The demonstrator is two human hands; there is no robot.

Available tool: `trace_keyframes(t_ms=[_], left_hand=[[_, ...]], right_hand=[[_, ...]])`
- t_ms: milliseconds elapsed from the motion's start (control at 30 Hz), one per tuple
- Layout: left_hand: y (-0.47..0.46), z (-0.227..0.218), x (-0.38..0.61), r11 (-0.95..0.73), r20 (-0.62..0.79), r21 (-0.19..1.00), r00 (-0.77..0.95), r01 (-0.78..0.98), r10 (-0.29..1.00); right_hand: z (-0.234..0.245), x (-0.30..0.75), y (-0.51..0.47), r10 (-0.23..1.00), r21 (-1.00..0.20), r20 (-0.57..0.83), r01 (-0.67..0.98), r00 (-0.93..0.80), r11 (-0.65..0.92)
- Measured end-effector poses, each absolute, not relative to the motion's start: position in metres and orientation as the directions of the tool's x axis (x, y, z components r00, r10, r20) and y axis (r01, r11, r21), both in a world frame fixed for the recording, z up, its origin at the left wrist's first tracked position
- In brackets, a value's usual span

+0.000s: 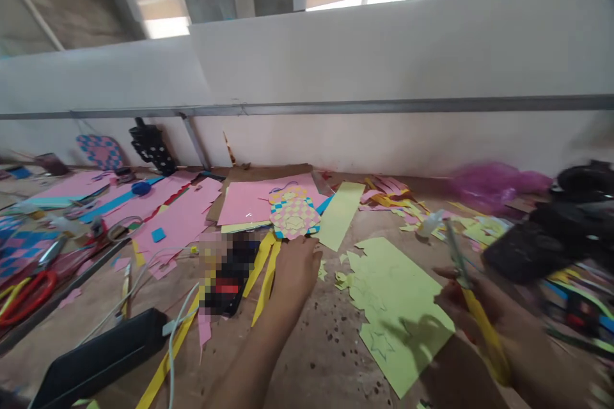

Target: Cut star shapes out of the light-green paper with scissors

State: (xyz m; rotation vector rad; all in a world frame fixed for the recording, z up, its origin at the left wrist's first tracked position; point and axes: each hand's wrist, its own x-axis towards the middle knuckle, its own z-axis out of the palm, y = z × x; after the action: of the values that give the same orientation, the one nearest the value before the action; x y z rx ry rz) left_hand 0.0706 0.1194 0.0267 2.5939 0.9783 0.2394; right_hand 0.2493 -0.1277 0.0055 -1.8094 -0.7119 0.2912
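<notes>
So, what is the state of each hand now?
Left hand: open, holding nothing visible.
Right hand: closed, holding a long yellow item, too blurred to name.

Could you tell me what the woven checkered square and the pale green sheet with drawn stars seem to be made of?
The woven square looks like coloured paper strips, interlaced in pink, yellow and blue, matte with thin flat edges. The pale green sheet seems matte paper or thin card: its cut edges are ragged and it lies flat.
</notes>
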Motion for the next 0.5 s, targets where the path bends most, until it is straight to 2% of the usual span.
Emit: trace_keyframes(t_ms=[67,200,300,500], left_hand=[[0.107,0.024,0.078,-0.753,0.063,0.402,0.805,0.521,0.590],[0.083,0.012,0.090,-0.829,0.038,0.356,0.880,0.431,0.474],[0.073,0.008,0.097,-0.831,0.019,0.353,0.884,0.430,0.466],[0.069,0.016,0.110,-0.736,-0.036,0.509,0.865,0.447,0.501]], right_hand=[[0.005,0.250,-0.125,0.611,-0.914,0.134,0.336,0.780,-0.228],[0.005,0.245,-0.122,0.601,-0.876,0.217,0.426,0.769,-0.228],[0.005,0.241,-0.125,0.624,-0.860,0.234,0.458,0.746,-0.224],[0.003,0.244,-0.132,0.685,-0.893,0.235,0.432,0.690,-0.128]])
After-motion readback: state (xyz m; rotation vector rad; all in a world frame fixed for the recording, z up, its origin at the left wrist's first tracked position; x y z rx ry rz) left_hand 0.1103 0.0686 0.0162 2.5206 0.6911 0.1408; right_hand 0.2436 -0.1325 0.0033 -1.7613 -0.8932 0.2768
